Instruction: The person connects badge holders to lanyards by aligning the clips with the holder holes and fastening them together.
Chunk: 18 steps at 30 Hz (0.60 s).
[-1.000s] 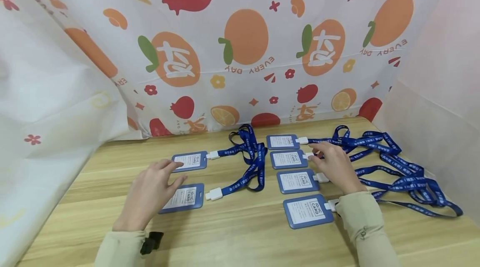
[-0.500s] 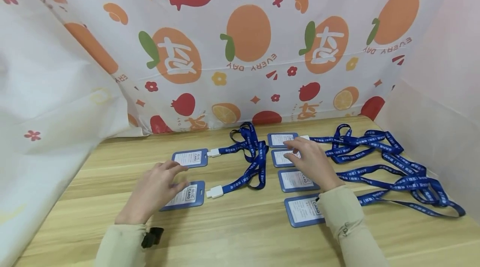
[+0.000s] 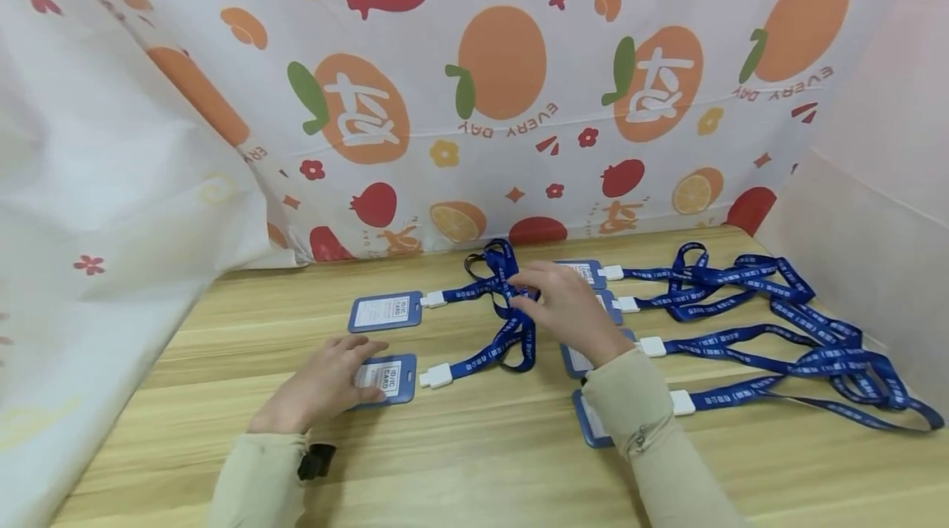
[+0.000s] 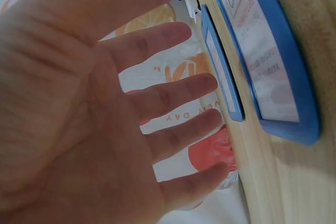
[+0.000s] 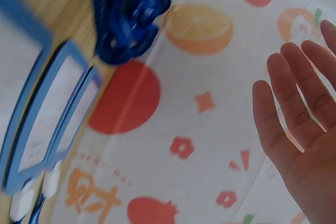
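Note:
In the head view, my left hand (image 3: 326, 384) hovers over the nearer left blue ID card holder (image 3: 396, 380), covering part of it; its fingers are spread and grip nothing in the left wrist view. Just behind lies the farther left card holder (image 3: 385, 311). My right hand (image 3: 567, 310) is in the air between the two columns of holders, its fingers extended and holding nothing. It overlaps the blue lanyards (image 3: 485, 357) of the left pair and hides parts of the right-hand card holders (image 3: 591, 421). White clips (image 3: 436, 377) join or sit beside the holders.
More blue lanyards (image 3: 823, 363) lie looped at the right of the wooden table (image 3: 474, 462). A fruit-print cloth (image 3: 504, 157) hangs along the back edge, white sheeting (image 3: 148, 182) at the left, and a pale wall (image 3: 875, 182) at the right.
My right hand has moved left, away from the white clips of the right column, across the card holders to the left pair's lanyards. My left hand stays over the nearer left holder.

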Motion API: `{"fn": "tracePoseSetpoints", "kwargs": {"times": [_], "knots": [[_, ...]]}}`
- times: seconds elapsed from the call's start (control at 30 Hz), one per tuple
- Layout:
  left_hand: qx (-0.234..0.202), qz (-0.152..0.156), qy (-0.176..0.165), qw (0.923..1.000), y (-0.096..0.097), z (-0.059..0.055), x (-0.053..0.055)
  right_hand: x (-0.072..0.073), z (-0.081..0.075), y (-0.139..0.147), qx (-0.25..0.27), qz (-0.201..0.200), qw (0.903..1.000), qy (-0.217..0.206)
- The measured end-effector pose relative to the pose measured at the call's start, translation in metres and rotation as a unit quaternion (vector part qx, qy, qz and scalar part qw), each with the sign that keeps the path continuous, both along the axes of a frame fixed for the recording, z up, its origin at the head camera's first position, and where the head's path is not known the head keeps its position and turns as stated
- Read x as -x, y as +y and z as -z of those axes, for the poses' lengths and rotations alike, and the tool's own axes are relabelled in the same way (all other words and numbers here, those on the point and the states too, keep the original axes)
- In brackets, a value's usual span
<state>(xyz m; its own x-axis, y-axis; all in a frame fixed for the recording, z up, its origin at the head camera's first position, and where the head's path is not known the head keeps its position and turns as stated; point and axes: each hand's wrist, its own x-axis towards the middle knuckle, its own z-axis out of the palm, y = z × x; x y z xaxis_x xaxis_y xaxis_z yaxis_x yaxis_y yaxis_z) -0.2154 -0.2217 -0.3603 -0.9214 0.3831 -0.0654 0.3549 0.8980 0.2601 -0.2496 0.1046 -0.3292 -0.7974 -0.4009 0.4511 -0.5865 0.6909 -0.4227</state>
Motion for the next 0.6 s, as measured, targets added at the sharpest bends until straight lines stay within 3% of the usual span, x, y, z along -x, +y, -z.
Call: {"fn": "tracePoseSetpoints", "kwargs": {"times": [0.2,0.6], "knots": [[-0.010,-0.012,-0.016,0.9997,-0.001,0.002,0.001,0.000,-0.002,-0.026,-0.010,-0.039,0.9992,0.005],[-0.012,-0.027,-0.038,0.9989,-0.002,0.004,-0.001,0.000,-0.001,-0.069,-0.012,-0.070,0.9962,-0.050]]}}
